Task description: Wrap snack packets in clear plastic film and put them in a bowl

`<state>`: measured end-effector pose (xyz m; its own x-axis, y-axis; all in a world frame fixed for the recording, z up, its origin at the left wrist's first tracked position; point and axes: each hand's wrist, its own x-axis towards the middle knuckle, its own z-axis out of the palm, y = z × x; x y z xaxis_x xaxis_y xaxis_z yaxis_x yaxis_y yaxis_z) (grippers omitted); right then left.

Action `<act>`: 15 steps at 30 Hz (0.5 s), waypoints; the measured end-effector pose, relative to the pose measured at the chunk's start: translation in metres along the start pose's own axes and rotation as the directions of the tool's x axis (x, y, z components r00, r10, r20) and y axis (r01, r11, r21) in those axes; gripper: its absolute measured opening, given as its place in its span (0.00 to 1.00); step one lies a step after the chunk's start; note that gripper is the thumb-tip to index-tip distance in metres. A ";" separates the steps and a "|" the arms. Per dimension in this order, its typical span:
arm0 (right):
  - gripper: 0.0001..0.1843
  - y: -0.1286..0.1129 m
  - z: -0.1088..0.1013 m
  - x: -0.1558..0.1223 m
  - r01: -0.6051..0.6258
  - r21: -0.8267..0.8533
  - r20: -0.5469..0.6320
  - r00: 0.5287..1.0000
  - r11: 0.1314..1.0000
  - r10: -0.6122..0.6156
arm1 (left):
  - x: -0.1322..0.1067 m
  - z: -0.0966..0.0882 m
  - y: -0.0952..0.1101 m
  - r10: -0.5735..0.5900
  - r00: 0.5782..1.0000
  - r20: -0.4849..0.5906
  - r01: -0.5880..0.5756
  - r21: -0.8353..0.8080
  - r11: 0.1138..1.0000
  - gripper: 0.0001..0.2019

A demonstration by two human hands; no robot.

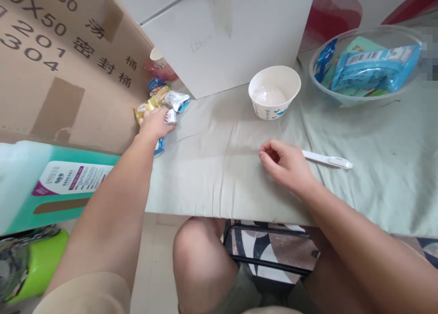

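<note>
My left hand [155, 123] reaches far left across the table onto a pile of small wrapped snack packets [166, 100] beside a cardboard box; its fingers curl over a white-and-red packet [170, 117]. My right hand [285, 163] rests on the pale green cloth [219, 168] with fingers loosely curled and nothing visible in them. A white pen-like tool [328, 160] lies just behind the right hand. A white paper bowl [274, 92] with a pale lump inside stands beyond it.
A large brown cardboard box [61, 63] lines the left side, a white box [226, 35] stands behind. A clear bowl [367, 65] holds blue packets at the right. A teal jug [51, 186] sits lower left. My knees are under the table edge.
</note>
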<state>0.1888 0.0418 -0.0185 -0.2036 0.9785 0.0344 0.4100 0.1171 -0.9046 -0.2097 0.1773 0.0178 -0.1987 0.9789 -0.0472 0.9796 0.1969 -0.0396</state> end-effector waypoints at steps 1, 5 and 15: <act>0.08 0.000 0.000 0.001 0.002 -0.001 -0.001 1.000 1.000 -0.002 | -0.002 -0.001 0.001 0.003 1.000 -0.015 -0.003 -0.004 1.000 0.25; 0.08 0.000 0.000 0.001 0.003 -0.001 -0.004 1.000 1.000 -0.003 | -0.020 -0.003 0.006 0.043 0.996 -0.076 -0.044 -0.015 0.999 0.24; 0.08 -0.005 -0.017 -0.013 -0.001 0.037 -0.021 1.000 0.999 0.002 | -0.056 -0.008 0.018 0.074 0.956 -0.283 -0.240 -0.617 0.750 0.23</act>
<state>0.2044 0.0315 -0.0068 -0.1845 0.9820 0.0415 0.3770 0.1097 -0.9197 -0.1809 0.1263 0.0276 -0.1097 0.9660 0.2339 0.8003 -0.0538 0.5972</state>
